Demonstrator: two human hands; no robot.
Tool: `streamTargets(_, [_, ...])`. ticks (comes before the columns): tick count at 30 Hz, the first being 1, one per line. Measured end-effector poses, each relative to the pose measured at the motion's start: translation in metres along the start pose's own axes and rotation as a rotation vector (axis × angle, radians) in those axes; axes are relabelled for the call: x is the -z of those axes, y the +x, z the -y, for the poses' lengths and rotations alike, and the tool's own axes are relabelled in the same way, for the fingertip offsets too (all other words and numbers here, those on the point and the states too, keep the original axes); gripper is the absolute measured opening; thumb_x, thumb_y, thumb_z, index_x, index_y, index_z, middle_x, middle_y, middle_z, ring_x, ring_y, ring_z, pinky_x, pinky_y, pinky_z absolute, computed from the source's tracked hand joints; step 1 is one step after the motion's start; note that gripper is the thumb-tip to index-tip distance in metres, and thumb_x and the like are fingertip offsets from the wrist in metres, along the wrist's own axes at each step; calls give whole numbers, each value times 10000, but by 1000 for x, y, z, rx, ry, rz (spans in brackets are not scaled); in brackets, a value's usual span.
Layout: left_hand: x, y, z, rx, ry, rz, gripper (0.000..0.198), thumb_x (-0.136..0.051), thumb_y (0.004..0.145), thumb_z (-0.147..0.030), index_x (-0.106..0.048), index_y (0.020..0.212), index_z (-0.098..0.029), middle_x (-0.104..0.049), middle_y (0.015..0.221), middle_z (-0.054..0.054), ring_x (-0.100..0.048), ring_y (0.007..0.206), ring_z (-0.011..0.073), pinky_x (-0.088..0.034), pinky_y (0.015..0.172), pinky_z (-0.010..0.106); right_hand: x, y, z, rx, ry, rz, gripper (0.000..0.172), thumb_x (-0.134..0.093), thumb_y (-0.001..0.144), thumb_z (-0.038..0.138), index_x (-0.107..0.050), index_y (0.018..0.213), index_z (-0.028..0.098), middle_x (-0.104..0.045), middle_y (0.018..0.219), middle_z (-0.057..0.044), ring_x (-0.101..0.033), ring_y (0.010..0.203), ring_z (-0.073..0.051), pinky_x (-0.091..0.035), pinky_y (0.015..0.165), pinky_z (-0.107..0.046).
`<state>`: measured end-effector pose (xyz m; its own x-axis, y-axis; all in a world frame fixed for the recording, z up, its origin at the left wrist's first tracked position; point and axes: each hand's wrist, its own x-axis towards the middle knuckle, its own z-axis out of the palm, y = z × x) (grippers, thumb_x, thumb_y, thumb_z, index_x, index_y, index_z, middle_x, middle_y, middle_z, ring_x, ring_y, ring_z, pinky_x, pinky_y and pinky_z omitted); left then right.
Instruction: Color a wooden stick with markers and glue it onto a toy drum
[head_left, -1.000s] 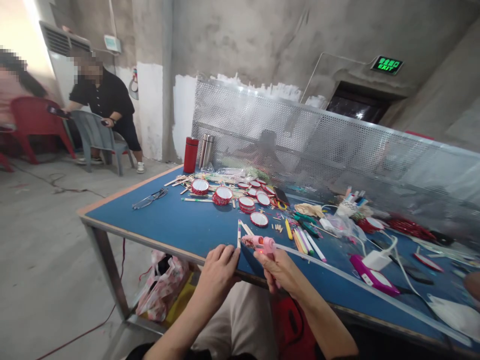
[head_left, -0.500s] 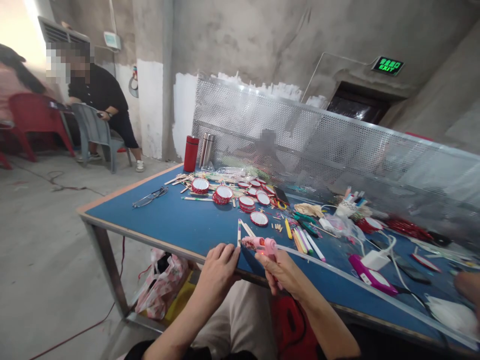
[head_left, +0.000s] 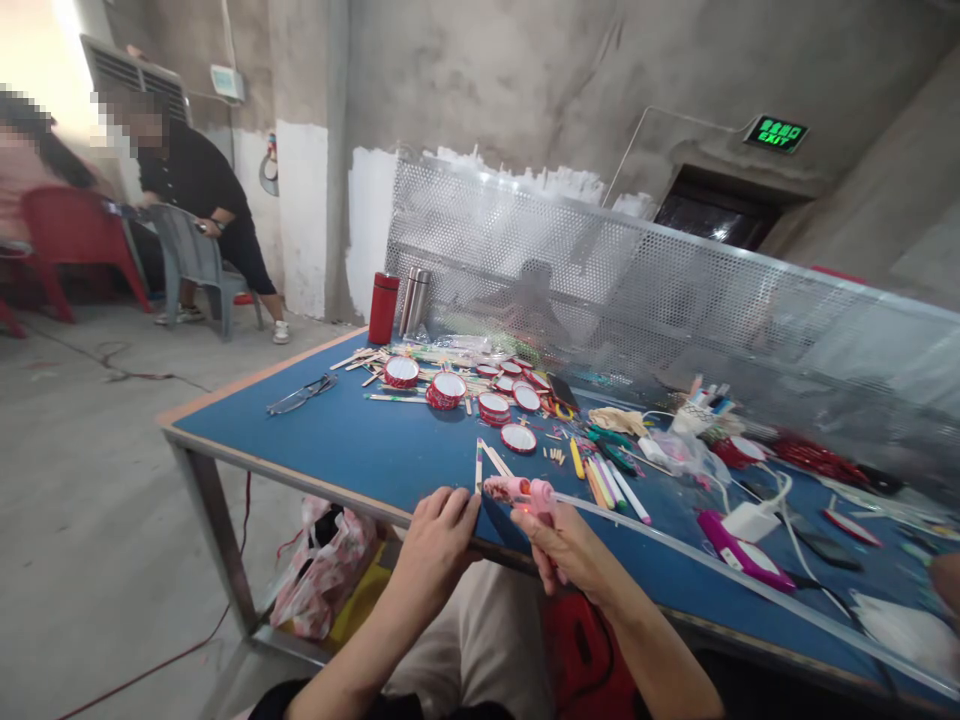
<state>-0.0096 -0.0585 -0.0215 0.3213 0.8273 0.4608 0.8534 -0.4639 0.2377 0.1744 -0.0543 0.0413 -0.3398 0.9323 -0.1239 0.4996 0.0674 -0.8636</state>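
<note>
My right hand (head_left: pixel 562 545) is wrapped round a pink glue gun (head_left: pixel 517 490) with a long clear glue stick (head_left: pixel 637 525) trailing out of its back to the right. The gun's nozzle points left, close to the lower end of a patterned craft stick (head_left: pixel 479 465). At that lower end rest the fingertips of my left hand (head_left: pixel 441 530), near the table's front edge; its fingers are together and pressed on the stick. Plain wooden sticks (head_left: pixel 495 460) lie just right of it. A round red-rimmed white disc (head_left: pixel 518 438) lies behind them.
On the blue table (head_left: pixel 300 440) are glasses (head_left: pixel 301 395), a red flask (head_left: pixel 383 308), red-rimmed drums (head_left: pixel 446 390), markers (head_left: pixel 611 482), green-handled pliers (head_left: pixel 611 447) and a purple power strip (head_left: pixel 742 555). A perforated metal screen (head_left: pixel 637 290) borders the back. A person stands at the far left.
Both hands and the glue gun have hardly moved. The person at the far left has leaned lower and shifted slightly left.
</note>
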Motion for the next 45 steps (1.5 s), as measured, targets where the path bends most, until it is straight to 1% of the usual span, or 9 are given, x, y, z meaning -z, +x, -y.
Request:
streamTargets(5, [1,-1,-1,13,6,8,556,-695,746,-253,-463,1251,-221,-546,1166,69,-473,1082,268,-431,892,427,0,-3,0,-6,20,-1,583,-450,833,606,-500,1194,152,-465,386,82,-437,294,-88,-312,305,-147])
streamTargets(11, [3,0,-2,14,-5,-9,558,-688,749,-249,-456,1257,-245,-551,1135,56,-483,1064,252,-429,897,416,1,-4,-1,-4,-1,30,519,-448,833,609,-586,1014,143,-456,384,68,-428,301,-79,-317,320,-153])
streamTargets(23, [-1,-1,0,13,-9,-13,516,-666,765,-243,-473,1243,-247,-547,1149,62,-474,1087,259,-422,902,421,4,-5,3,8,35,14,626,-435,847,586,-422,1297,151,-455,382,90,-426,288,-85,-294,306,-144])
streamTargets(26, [-2,0,0,15,-15,-10,517,-671,760,-245,-476,1239,-246,-547,1150,62,-472,1093,260,-419,906,420,5,-1,4,-3,20,20,637,-431,835,609,-479,1245,124,-475,371,73,-445,283,-94,-306,316,-158])
streamTargets(29, [-2,0,1,11,-19,-1,530,-683,751,-251,-475,1238,-241,-546,1165,61,-469,1092,263,-415,909,420,5,3,7,-5,18,-15,636,-429,810,646,-571,1110,103,-466,343,60,-436,270,-93,-312,316,-169])
streamTargets(32, [-2,0,1,12,-17,3,546,-696,742,-255,-472,1240,-236,-546,1171,58,-469,1089,264,-415,909,417,3,6,8,-23,31,-41,615,-435,798,656,-595,1031,110,-455,330,59,-436,268,-93,-311,308,-167])
streamTargets(36, [-4,0,2,16,-18,-4,549,-695,744,-263,-471,1244,-230,-554,1160,60,-470,1089,263,-421,904,418,2,8,6,-31,25,-38,621,-456,803,644,-561,1103,110,-456,342,65,-449,275,-95,-302,297,-158])
streamTargets(42, [-2,0,1,11,-16,7,558,-696,744,-263,-470,1251,-218,-552,1175,63,-468,1096,266,-420,912,414,3,6,1,18,35,-11,627,-435,844,604,-420,1290,162,-457,380,92,-439,274,-91,-324,296,-148])
streamTargets(45, [1,-1,-1,22,-16,20,529,-683,756,-259,-476,1243,-228,-553,1170,59,-473,1088,260,-420,910,411,3,4,0,17,8,0,603,-426,853,597,-473,1243,139,-459,363,79,-445,277,-92,-316,306,-149])
